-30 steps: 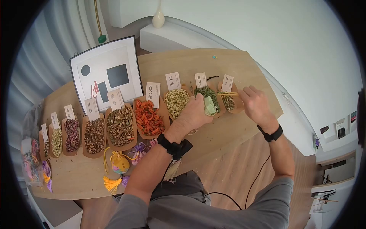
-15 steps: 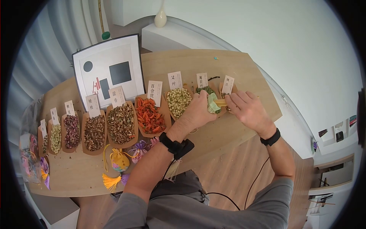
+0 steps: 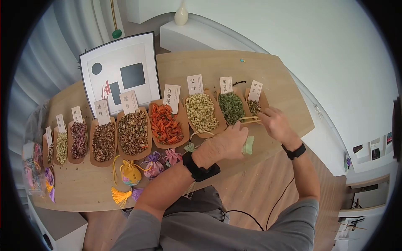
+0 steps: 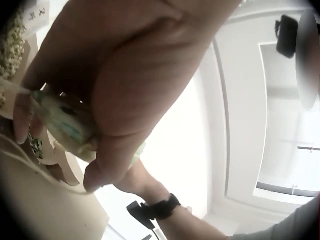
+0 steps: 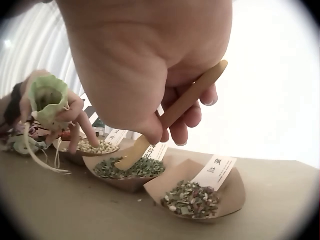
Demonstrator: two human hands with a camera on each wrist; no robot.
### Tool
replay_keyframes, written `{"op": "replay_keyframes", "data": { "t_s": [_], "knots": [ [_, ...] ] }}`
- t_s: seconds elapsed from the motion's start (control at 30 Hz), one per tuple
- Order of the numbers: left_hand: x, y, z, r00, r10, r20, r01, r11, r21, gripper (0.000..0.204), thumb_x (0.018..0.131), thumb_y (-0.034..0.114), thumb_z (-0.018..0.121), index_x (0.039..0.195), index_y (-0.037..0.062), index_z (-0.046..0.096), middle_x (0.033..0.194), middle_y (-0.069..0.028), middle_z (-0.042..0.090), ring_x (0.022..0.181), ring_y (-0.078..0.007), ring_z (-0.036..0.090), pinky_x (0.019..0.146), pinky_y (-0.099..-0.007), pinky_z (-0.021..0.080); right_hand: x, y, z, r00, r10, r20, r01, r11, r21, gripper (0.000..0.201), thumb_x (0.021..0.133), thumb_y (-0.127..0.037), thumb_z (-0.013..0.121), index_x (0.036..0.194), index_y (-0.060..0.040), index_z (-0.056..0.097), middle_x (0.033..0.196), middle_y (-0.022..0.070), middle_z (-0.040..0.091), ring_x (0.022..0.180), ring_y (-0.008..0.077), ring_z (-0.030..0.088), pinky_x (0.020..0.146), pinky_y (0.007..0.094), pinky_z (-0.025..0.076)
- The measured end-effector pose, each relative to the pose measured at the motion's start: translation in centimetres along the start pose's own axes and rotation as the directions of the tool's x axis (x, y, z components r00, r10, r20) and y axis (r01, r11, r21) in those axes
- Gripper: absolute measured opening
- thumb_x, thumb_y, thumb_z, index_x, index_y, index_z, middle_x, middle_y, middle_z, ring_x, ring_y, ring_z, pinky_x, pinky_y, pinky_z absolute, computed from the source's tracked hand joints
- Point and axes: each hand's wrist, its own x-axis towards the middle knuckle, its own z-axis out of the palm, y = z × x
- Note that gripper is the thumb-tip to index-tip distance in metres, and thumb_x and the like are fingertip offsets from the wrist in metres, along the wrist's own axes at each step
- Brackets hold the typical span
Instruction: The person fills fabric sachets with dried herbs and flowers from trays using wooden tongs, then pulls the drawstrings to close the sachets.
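My left hand holds a small pale green cloth pouch near the table's front edge. The right wrist view shows the pouch's mouth gaping, with a pale cord hanging below. Between thumb and fingers, my right hand grips a slim wooden scoop. The scoop's tip overlaps the dried green leaves in their brown paper tray. Nearer that wrist camera lies a tray of mixed dried herb pieces. What the pouch contains is too dim to make out.
Leftward runs a row of labelled paper trays, including pale buds and orange-red flowers. Finished-looking pouches, among them a yellow tasselled one, lie along the front. A framed picture stands behind. A dark twig-like piece lies behind the right trays.
The scoop went from the rightmost tray to the pouch's mouth, then away from it. My left hand has drawn the pouch nearer the front edge and rightward, uncovering the green-leaf tray.
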Motion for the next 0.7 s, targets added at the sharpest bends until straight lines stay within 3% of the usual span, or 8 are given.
{"op": "replay_keyframes", "data": {
  "t_s": [0.13, 0.37, 0.7],
  "knots": [
    [0.4, 0.4, 0.3, 0.992, -0.094, 0.085, 0.086, 0.992, 0.09, 0.07, 0.083, 0.024, 0.088, 0.134, -0.0053, 0.049, 0.137, -0.0331, 0.053, 0.132, -0.0517, 0.061, 0.11, -0.0525, 0.057, 0.4, -0.8, 1.6, 0.999, -0.037, -0.004, 0.037, 0.999, -0.004, 0.026, 0.084, -0.003, 0.068, 0.109, -0.0003, 0.074, 0.092, 0.0096, 0.064, 0.093, 0.0299, 0.066, 0.081, 0.0427, 0.057],
    [0.6, 0.0, 0.6, 0.991, -0.097, 0.087, 0.088, 0.991, 0.103, 0.07, 0.082, 0.022, 0.088, 0.133, -0.0057, 0.049, 0.134, -0.0314, 0.055, 0.131, -0.0488, 0.061, 0.108, -0.0519, 0.057, 0.9, -0.7, 4.3, 0.999, 0.044, -0.01, -0.044, 0.999, -0.031, 0.033, 0.083, 0.001, 0.069, 0.116, 0.0009, 0.074, 0.097, 0.0119, 0.066, 0.093, 0.0326, 0.066, 0.082, 0.0451, 0.056],
    [0.7, -0.5, 0.7, 0.993, -0.073, 0.091, 0.065, 0.994, 0.089, 0.073, 0.082, 0.024, 0.089, 0.134, -0.0058, 0.049, 0.134, -0.0311, 0.056, 0.13, -0.0489, 0.062, 0.107, -0.0522, 0.057, 2.1, -1.1, 5.9, 0.984, 0.159, 0.082, -0.158, 0.987, -0.022, 0.016, 0.082, 0.002, 0.069, 0.098, -0.0006, 0.068, 0.096, 0.0148, 0.066, 0.096, 0.0354, 0.07, 0.078, 0.047, 0.06]
  ]
}}
